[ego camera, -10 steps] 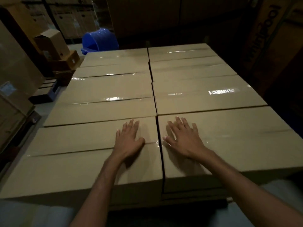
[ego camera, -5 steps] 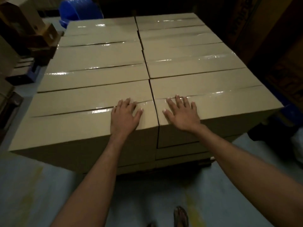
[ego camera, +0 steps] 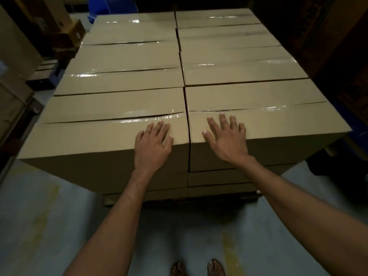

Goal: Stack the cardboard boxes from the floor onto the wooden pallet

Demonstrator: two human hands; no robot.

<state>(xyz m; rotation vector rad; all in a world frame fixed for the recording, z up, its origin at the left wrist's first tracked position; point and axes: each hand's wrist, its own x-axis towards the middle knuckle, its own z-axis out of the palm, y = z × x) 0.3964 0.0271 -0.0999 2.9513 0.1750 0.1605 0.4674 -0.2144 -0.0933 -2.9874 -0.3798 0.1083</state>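
A block of taped cardboard boxes fills the middle of the head view, two columns wide and several rows deep, in stacked layers. My left hand [ego camera: 153, 143] lies flat, fingers straight, on the front edge of the near left box [ego camera: 95, 136]. My right hand [ego camera: 226, 137] lies flat, fingers spread, on the front edge of the near right box [ego camera: 282, 120]. The two hands sit either side of the seam between the boxes. Only a dark strip of the wooden pallet [ego camera: 179, 201] shows under the stack.
Grey concrete floor [ego camera: 49, 226] with yellow stains lies in front of the stack, and my feet [ego camera: 197, 267] show at the bottom edge. Loose cardboard boxes [ego camera: 65, 32] and a blue pallet [ego camera: 46, 76] stand at the left. A blue bin [ego camera: 111, 5] sits behind; large dark cartons [ego camera: 328, 32] crowd the right.
Both hands have slid back from the middle of the near box tops to their front edges. The view has pulled back and tilted down, so the floor and my feet now show.
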